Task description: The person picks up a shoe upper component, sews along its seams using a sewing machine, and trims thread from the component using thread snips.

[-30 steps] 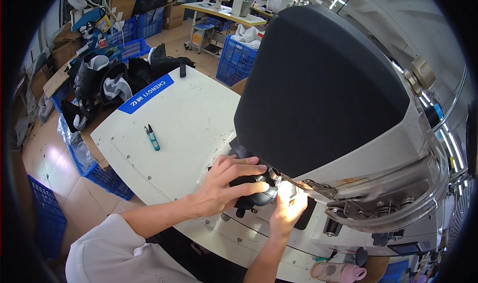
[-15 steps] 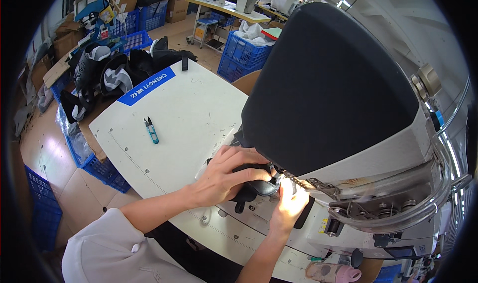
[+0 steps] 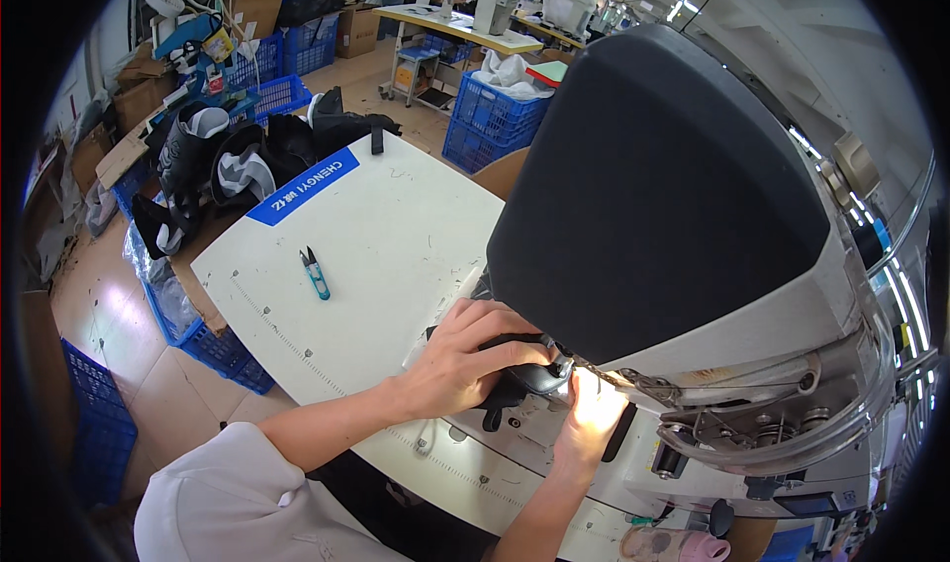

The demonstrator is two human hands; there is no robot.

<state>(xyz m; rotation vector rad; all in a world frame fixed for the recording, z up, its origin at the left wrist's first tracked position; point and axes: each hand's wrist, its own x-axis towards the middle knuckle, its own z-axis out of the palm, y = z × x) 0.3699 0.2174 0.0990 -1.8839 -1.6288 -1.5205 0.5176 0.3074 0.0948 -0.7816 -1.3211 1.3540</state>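
Under the head of a sewing machine (image 3: pixel 663 196) with a big black cover, a glossy black padded piece (image 3: pixel 537 378) lies at the needle area. My left hand (image 3: pixel 463 360) grips it from the left, fingers over its far side and thumb along the top. At its right end my right hand (image 3: pixel 592 414) is closed, its fingers bunched against the piece. The machine's lamp washes out those fingertips, and the machine head partly covers them. Left of my hands, teal-handled thread snips (image 3: pixel 316 273) lie on the white machine table (image 3: pixel 396 235).
Black-and-grey boots or shoe uppers (image 3: pixel 242 161) are heaped beyond the table's left corner. Blue crates (image 3: pixel 495 107) stand on the floor behind it. A pink-lidded bottle (image 3: pixel 673 544) sits at the near right. Thread guides and a curved clear guard (image 3: pixel 782 443) jut out beside my right hand.
The whole view has shifted slightly, so the table and machine appear a little lower and farther right. Both hands stay on the black piece, with little visible movement against the machine.
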